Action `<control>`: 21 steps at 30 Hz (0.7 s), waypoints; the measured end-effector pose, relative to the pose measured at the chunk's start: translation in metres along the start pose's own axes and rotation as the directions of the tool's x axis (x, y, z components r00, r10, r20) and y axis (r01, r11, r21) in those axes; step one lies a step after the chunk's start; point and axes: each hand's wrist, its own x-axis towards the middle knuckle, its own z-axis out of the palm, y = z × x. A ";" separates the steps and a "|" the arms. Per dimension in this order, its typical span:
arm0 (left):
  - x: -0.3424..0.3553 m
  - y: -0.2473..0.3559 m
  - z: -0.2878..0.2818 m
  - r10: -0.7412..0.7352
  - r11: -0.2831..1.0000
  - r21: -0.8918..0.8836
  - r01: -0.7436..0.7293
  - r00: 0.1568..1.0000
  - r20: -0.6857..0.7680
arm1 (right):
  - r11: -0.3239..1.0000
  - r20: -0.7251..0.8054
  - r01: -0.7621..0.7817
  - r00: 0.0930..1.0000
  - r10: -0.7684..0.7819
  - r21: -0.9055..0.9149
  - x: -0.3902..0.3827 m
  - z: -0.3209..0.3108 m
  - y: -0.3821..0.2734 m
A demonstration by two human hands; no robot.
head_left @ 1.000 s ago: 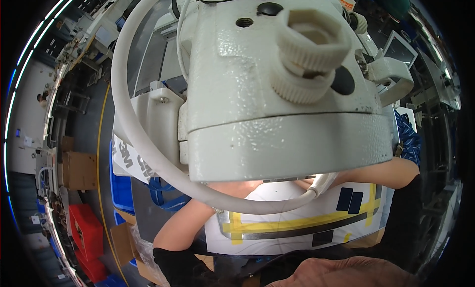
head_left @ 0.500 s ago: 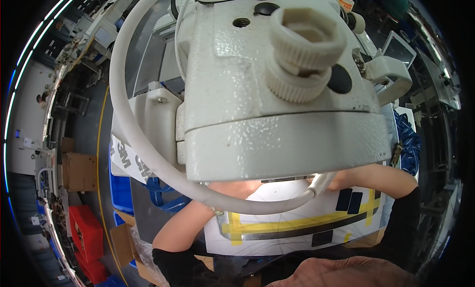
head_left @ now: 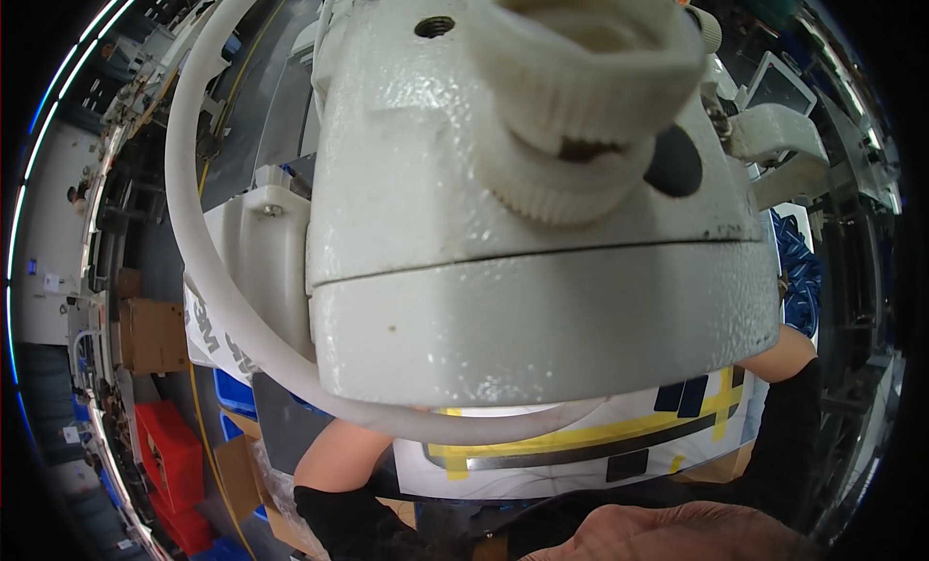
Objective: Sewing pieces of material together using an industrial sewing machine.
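Note:
A white industrial sewing machine head (head_left: 542, 319) fills the middle of the view and covers both of my hands. Of my left side, only the bare forearm and black sleeve (head_left: 363, 522) show, reaching in under the machine. On the right, my other forearm passes behind the machine's edge, its black sleeve (head_left: 789, 416) below. What my fingers hold or touch is hidden. In front of the machine lies a white work surface (head_left: 542, 484), marked with yellow tape (head_left: 581, 435) and a dark curved strip. Dark rectangular patches (head_left: 680, 398) sit on its right part.
A large ribbed knob (head_left: 581, 87) juts from the machine, and a thick white hose (head_left: 184, 193) loops down its left side. Bundled blue straps (head_left: 801, 271) lie at the right. Cardboard boxes (head_left: 155, 335), red bins (head_left: 166, 454) and blue bins (head_left: 234, 392) stand on the left.
The machine looms larger and lower in view, as my head has moved closer. It now covers the parts of my hands and wrists that showed beneath it before.

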 end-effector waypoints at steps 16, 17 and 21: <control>0.001 0.001 -0.007 -0.048 0.998 -0.030 0.047 0.999 -0.009 | 0.997 -0.100 -0.028 0.994 0.035 0.075 0.007 -0.001 0.009; 0.001 0.001 -0.007 -0.049 0.998 -0.032 0.048 0.999 -0.009 | 0.997 -0.099 -0.031 0.994 0.038 0.076 0.007 -0.002 0.009; 0.004 0.002 -0.007 -0.048 0.998 -0.045 0.048 0.999 -0.006 | 0.991 -0.147 -0.069 0.985 0.086 0.118 0.008 0.005 0.008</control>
